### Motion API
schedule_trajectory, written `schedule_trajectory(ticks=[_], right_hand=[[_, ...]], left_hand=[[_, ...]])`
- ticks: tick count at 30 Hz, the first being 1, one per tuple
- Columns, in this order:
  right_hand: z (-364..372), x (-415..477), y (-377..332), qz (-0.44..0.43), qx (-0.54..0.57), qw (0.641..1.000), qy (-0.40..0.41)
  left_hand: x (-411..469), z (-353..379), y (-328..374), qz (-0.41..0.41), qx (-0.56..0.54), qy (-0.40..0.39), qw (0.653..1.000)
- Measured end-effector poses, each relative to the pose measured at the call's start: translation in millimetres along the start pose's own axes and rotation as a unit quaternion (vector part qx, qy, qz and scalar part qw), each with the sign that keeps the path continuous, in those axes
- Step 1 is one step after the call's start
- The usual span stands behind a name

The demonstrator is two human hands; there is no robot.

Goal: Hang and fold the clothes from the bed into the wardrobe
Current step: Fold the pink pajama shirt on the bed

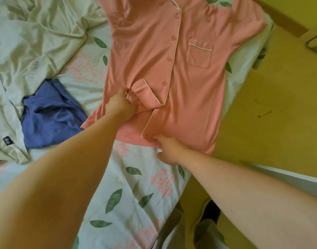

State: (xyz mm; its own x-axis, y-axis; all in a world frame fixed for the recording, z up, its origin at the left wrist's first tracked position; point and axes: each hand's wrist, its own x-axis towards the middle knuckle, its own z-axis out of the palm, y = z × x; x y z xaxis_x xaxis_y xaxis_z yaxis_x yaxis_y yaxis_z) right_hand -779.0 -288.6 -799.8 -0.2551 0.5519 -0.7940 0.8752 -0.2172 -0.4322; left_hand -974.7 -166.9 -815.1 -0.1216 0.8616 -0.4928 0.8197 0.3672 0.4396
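Left hand point(120, 103) clutches a bunched fold of the pink shirt point(193, 105) near its lower placket — right hand point(169, 150) pinches the hem. Spread on the bed point(136, 191), the shirt runs lengthwise away from both hands, collar farthest — hem nearest the right.

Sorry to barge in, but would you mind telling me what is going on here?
A person is handling a salmon-pink button-front pyjama top spread on the floral bedsheet. The left hand grips bunched fabric at the lower front flap, and the right hand pinches the bottom hem. A blue garment and a pale green garment lie to its left, untouched.
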Motion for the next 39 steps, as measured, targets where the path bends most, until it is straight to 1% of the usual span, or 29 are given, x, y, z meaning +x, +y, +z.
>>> schedule_trajectory(ticks=[3, 5, 7, 9, 12, 14, 15, 16, 18, 21, 22, 23, 25, 27, 28, 30, 32, 33, 34, 35, 37, 38, 39], right_hand=[[-11, -2, -4, 0.001, -0.034, 0.999, 0.013], [-20, -2, -6, 0.014, -0.056, 0.998, 0.018], [-27, 0, -7, 0.021, -0.073, 0.997, 0.032], [-37, 6, -9, 0.019, -0.085, 0.996, 0.03], [-48, 19, -5, 0.005, -0.102, 0.995, -0.019], [-54, 25, -2, -0.008, -0.1, 0.994, -0.047], [-58, 27, 0, -0.015, -0.091, 0.994, -0.059], [-62, 28, 2, -0.021, -0.086, 0.993, -0.073], [-70, 31, 4, -0.018, -0.062, 0.993, -0.094], [-80, 36, 11, -0.018, -0.035, 0.99, -0.132], [-85, 37, 13, -0.023, -0.028, 0.99, -0.137], [-91, 40, 16, -0.029, -0.023, 0.988, -0.15], [-111, 41, 25, -0.032, -0.033, 0.984, -0.175], [-139, 45, 43, -0.014, -0.051, 0.983, -0.178], [-154, 48, 55, -0.015, -0.054, 0.984, -0.167], [-190, 54, 81, -0.012, -0.035, 0.994, -0.099], [-235, 59, 106, 0.025, 0.011, 1.0, -0.001], [-260, 63, 118, 0.053, 0.039, 0.996, 0.056], [-285, 67, 130, 0.085, 0.079, 0.986, 0.115], [-309, 72, 142, 0.118, 0.131, 0.969, 0.176], [-354, 83, 168, 0.17, 0.251, 0.908, 0.291], [-373, 89, 183, 0.184, 0.288, 0.875, 0.343], [-389, 94, 198, 0.188, 0.283, 0.858, 0.386]], left_hand=[[-5, 2, -11, 0.026, 0.061, 0.012, 0.998], [-8, 1, -13, 0.048, 0.128, 0.009, 0.991], [-8, 3, -11, 0.075, 0.162, 0.001, 0.984], [-7, 2, -4, 0.072, 0.142, 0.01, 0.987], [-1, -2, 18, -0.001, 0.052, 0.038, 0.998], [-4, -4, 34, -0.047, -0.017, 0.026, 0.998], [-9, -3, 41, -0.049, -0.04, 0.02, 0.998], [-18, -1, 46, -0.034, -0.048, 0.016, 0.998], [-40, 7, 51, 0.035, -0.023, 0.014, 0.999], [-76, 30, 45, 0.19, 0.058, 0.017, 0.98], [-85, 39, 42, 0.22, 0.112, 0.005, 0.969], [-92, 45, 40, 0.218, 0.184, -0.04, 0.958], [-100, 51, 41, 0.153, 0.321, -0.148, 0.923], [-100, 51, 57, 0.065, 0.381, -0.239, 0.891], [-97, 51, 70, 0.026, 0.401, -0.28, 0.872], [-82, 54, 105, -0.033, 0.443, -0.344, 0.827], [-61, 60, 147, -0.098, 0.469, -0.358, 0.802], [-46, 62, 171, -0.101, 0.484, -0.356, 0.793], [-28, 64, 196, -0.076, 0.495, -0.347, 0.793], [-7, 65, 224, -0.038, 0.494, -0.331, 0.803], [34, 66, 285, 0.016, 0.454, -0.265, 0.85], [54, 67, 316, 0.039, 0.425, -0.222, 0.877], [73, 68, 344, 0.067, 0.39, -0.174, 0.902]])
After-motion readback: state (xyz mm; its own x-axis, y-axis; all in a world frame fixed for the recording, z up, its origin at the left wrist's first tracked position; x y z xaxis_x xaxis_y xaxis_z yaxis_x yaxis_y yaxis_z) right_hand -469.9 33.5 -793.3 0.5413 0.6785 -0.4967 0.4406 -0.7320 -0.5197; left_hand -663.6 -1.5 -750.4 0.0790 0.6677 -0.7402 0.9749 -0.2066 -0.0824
